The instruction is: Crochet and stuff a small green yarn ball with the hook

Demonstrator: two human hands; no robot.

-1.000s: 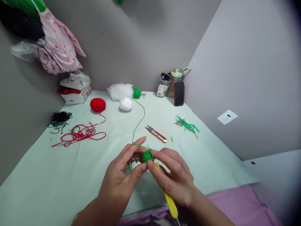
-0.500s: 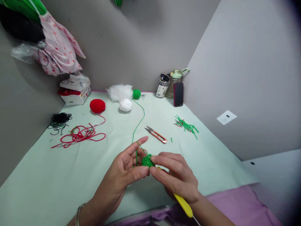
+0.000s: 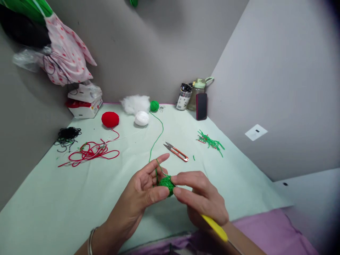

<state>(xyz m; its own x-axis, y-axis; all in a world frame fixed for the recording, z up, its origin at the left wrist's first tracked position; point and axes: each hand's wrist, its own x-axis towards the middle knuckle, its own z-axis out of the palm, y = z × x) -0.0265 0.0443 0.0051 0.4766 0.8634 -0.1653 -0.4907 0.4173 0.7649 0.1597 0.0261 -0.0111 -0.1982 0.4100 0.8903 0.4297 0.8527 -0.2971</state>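
A small, rounded green crochet piece (image 3: 166, 183) is pinched by the thumb and fingers of my left hand (image 3: 145, 191). Green yarn runs over the raised left index finger and back across the table to a small green yarn ball (image 3: 154, 106). My right hand (image 3: 203, 198) grips a crochet hook with a yellow handle (image 3: 215, 228). Its metal tip is at the upper right edge of the crochet piece, partly hidden by the right fingertips. Beyond the hands lie orange thread snips (image 3: 177, 152).
Red yarn strands (image 3: 90, 154), black yarn (image 3: 67, 134) and a red yarn ball (image 3: 110, 119) lie left. White stuffing (image 3: 136, 104) and a white yarn ball (image 3: 141, 118) sit at the back. Green scraps (image 3: 211, 141), a phone (image 3: 201, 106) and a bottle (image 3: 196, 94) are right.
My right hand and the hook handle have shifted slightly right and down. The crochet piece has turned a little, showing more of its round side. Left index finger moved slightly right.
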